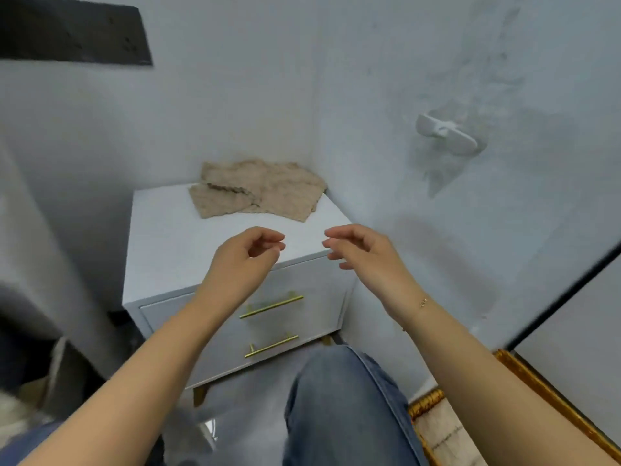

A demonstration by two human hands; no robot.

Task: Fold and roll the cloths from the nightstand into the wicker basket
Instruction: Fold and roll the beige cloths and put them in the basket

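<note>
Head view, item by item: white nightstand (174, 230) in the wall corner, two drawers with gold handles (271, 306). Beige cloths (258, 191), overlapping in a loose pile, lying at the back of its top against the walls. Left hand (245, 255) and right hand (361, 252) raised above the front edge, fingers loosely curled, holding nothing, apart from the cloths. Denim-clad knee (339, 408) below. White hook (448, 132) on the right wall.

white wall hook (448, 134), gold-framed mirror (551, 395) (partly cropped)
</note>
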